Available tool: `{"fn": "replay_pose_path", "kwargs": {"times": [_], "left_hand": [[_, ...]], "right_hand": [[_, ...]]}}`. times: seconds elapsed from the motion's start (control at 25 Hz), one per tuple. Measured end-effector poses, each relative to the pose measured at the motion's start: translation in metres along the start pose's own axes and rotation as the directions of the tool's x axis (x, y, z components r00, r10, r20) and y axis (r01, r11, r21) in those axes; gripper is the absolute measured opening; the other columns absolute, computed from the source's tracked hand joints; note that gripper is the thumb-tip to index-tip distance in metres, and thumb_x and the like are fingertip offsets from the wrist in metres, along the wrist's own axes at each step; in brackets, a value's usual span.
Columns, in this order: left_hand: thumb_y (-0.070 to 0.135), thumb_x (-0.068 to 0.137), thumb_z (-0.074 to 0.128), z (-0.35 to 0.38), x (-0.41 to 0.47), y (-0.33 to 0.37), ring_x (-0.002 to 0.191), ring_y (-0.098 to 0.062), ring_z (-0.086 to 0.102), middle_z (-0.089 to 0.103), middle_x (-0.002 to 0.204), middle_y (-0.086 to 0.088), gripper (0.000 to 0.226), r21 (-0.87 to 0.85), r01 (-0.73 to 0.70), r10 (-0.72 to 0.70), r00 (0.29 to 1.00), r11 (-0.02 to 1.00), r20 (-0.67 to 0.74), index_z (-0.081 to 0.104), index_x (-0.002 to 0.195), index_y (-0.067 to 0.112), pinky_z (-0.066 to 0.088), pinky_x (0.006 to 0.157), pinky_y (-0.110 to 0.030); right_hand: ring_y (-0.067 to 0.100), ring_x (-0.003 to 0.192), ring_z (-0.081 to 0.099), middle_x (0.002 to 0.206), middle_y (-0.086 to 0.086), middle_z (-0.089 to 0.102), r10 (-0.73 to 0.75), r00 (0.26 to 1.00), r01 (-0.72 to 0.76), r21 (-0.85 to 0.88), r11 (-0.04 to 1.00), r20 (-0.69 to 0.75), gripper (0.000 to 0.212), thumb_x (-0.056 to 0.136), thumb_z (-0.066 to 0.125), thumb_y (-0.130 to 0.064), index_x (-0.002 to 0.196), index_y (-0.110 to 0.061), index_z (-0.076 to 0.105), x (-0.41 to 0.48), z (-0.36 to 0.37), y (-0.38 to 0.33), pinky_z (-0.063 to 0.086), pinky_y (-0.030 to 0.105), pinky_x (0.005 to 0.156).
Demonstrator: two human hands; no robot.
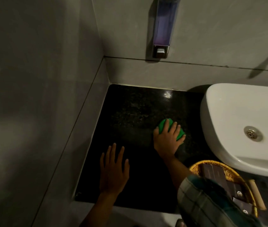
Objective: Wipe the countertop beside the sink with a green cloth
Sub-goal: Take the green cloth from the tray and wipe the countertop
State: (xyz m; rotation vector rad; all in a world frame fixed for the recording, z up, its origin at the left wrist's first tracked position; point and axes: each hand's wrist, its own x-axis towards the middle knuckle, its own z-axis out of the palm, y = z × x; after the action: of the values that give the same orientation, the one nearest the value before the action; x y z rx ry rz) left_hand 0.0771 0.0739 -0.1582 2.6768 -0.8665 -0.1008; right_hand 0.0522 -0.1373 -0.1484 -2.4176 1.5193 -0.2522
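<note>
- The bench was a dark, polished, speckled stone slab, squarish, tucked into a corner of plain grey walls, with one bright light spot glinting near its back edge.
- The sink was a smooth glossy white basin with rounded corners and a metal drain, sitting on the bench's right side.
- The green cloth was bunched into a small soft pad, lying on the bench just left of the sink, about level with the middle of the basin.
- The right hand was pressed down flat on top of the cloth, fingers spread over it and the thumb curled at its left edge, so only the far edge and the right corner of the green poked out.
- The left hand was holding nothing, lying open and flat on the bench with fingers fanned, well to the left of the sink and apart from the cloth, nearer the bench's front edge.
- The cloth's long side seemed to run diagonally, from far-left down to near-right toward the sink, though the hand hid most of it.
- A round woven wicker basket with dark little boxes sat right in front of the sink.
- A clear wall soap dispenser with a metal base hung above, left of the sink.
</note>
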Motion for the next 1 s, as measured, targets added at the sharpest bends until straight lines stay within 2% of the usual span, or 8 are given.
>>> {"fn": "replay_pose_path", "kwargs": {"times": [0.16,0.28,0.4,0.52,0.6,0.72,0.84,1.0], "left_hand": [[0.046,0.095,0.031,0.000,0.004,0.014,0.145,-0.026,0.025,0.033,0.156,-0.006,0.052,-0.036,-0.004,0.004,1.000,0.999,-0.019,0.042,0.142,0.025,0.021,0.118,-0.049],[0.045,0.094,0.032,0.001,0.007,0.009,0.144,-0.028,0.029,0.037,0.154,-0.008,0.052,-0.002,0.000,0.000,1.000,1.000,-0.027,0.045,0.140,0.023,0.026,0.116,-0.053],[0.047,0.095,0.024,0.001,0.008,0.001,0.138,-0.032,0.039,0.047,0.147,-0.013,0.057,-0.014,0.035,-0.035,0.999,0.999,-0.012,0.054,0.134,0.019,0.030,0.113,-0.054],[0.050,0.092,0.021,-0.018,0.007,0.010,0.134,-0.036,0.044,0.052,0.141,-0.017,0.065,-0.160,0.055,-0.059,0.998,0.986,-0.026,0.064,0.124,0.014,0.032,0.110,-0.053],[0.053,0.091,0.023,-0.031,0.009,0.014,0.131,-0.035,0.047,0.054,0.139,-0.017,0.066,-0.223,0.170,-0.151,0.984,0.960,0.099,0.067,0.119,0.013,0.035,0.109,-0.049],[0.059,0.091,0.040,-0.041,-0.005,0.036,0.108,-0.033,0.058,0.062,0.120,-0.016,0.058,-0.148,0.256,-0.217,0.946,0.955,0.240,0.073,0.105,0.014,0.048,0.095,-0.043],[0.045,0.082,0.067,-0.048,-0.013,0.062,0.104,-0.035,0.061,0.066,0.111,-0.019,0.044,-0.348,0.398,-0.291,0.901,0.849,0.322,0.066,0.106,0.007,0.053,0.088,-0.042],[0.019,0.079,0.075,-0.064,-0.009,0.082,0.098,-0.033,0.065,0.068,0.108,-0.018,0.037,-0.548,0.433,-0.283,0.897,0.716,0.339,0.062,0.111,0.005,0.056,0.085,-0.046]], "right_hand": [[0.031,0.147,0.009,0.159,0.014,0.017,0.028,0.998,-0.027,-0.029,0.999,0.052,0.064,0.091,0.035,-0.048,0.148,-0.021,0.022,0.071,-0.021,0.013,0.004,0.062,0.116],[0.029,0.148,0.008,0.160,0.012,0.016,-0.136,0.985,0.142,-0.051,0.989,0.108,0.064,0.091,0.039,-0.047,0.148,-0.023,0.024,0.046,-0.017,0.005,0.004,0.061,0.116],[0.025,0.149,-0.002,0.162,0.007,0.006,-0.401,0.867,0.414,0.022,0.910,0.294,0.067,0.089,0.034,-0.053,0.149,-0.031,0.015,-0.034,0.001,0.000,-0.007,0.056,0.116],[0.018,0.147,-0.013,0.162,0.001,-0.002,-0.524,0.726,0.517,0.149,0.843,0.444,0.068,0.087,0.024,-0.059,0.149,-0.038,0.006,-0.105,-0.017,0.013,-0.014,0.049,0.115],[0.017,0.148,-0.006,0.162,0.000,0.005,-0.491,0.718,0.425,0.249,0.870,0.494,0.065,0.090,0.033,-0.051,0.149,-0.034,0.012,-0.118,-0.033,0.021,-0.005,0.043,0.118],[0.033,0.131,0.039,0.141,0.016,0.040,-0.208,0.896,0.112,0.254,0.961,0.392,0.060,0.080,0.053,-0.025,0.138,-0.014,0.038,-0.111,-0.064,0.034,0.036,0.040,0.108],[0.035,0.118,0.051,0.129,0.020,0.049,-0.096,0.813,-0.138,0.351,0.926,0.574,0.054,0.079,0.056,-0.012,0.131,-0.007,0.044,-0.108,-0.080,0.032,0.046,0.036,0.097],[0.031,0.117,0.056,0.130,0.019,0.056,-0.122,0.753,-0.236,0.438,0.867,0.646,0.044,0.087,0.055,-0.014,0.130,-0.008,0.048,-0.101,-0.100,0.036,0.048,0.034,0.094]]}}
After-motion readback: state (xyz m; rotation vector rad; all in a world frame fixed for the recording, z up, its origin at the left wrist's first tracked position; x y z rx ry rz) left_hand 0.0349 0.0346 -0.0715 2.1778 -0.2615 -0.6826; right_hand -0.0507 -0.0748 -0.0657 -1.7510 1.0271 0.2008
